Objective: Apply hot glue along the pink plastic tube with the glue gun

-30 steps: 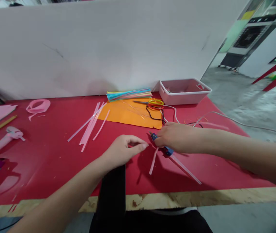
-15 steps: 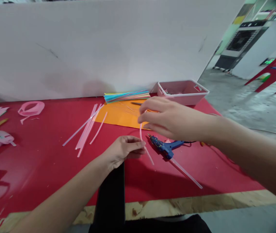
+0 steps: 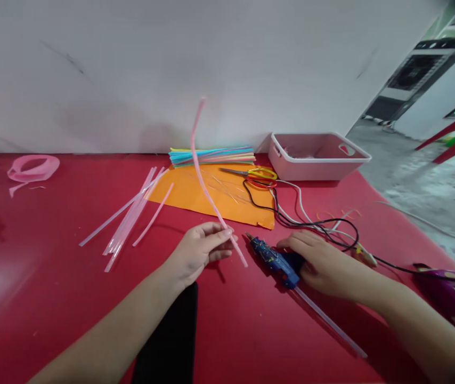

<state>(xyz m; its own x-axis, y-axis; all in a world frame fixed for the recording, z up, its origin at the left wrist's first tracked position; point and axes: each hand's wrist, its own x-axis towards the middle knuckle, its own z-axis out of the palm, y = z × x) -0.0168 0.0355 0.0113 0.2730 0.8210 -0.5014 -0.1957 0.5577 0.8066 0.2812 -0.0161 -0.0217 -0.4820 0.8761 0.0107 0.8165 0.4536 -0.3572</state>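
Observation:
My left hand (image 3: 205, 250) pinches a pink pipe cleaner (image 3: 204, 186) near its lower end. The pipe cleaner rises above the table, bent near its top, and its short tail sticks out below my fingers. My right hand (image 3: 323, 261) is closed round the handle of a blue hot glue gun (image 3: 274, 260), which lies on the red table with its nozzle toward my left hand. A long translucent glue stick (image 3: 331, 322) juts from the gun's rear. Part of the handle and some right fingers are hidden.
Loose pink glue sticks (image 3: 131, 221) lie left of centre. At the back are an orange sheet (image 3: 187, 186), scissors (image 3: 257, 175), a bundle of coloured pipe cleaners (image 3: 211, 156) and a pink basket (image 3: 311, 169). Cables (image 3: 311, 224) loop behind my right hand. A black object (image 3: 171, 336) lies at front.
My right hand has moved from the pipe cleaner down to the glue gun's handle and closed on it. The pipe cleaner now stands free in my left hand. The view has shifted right.

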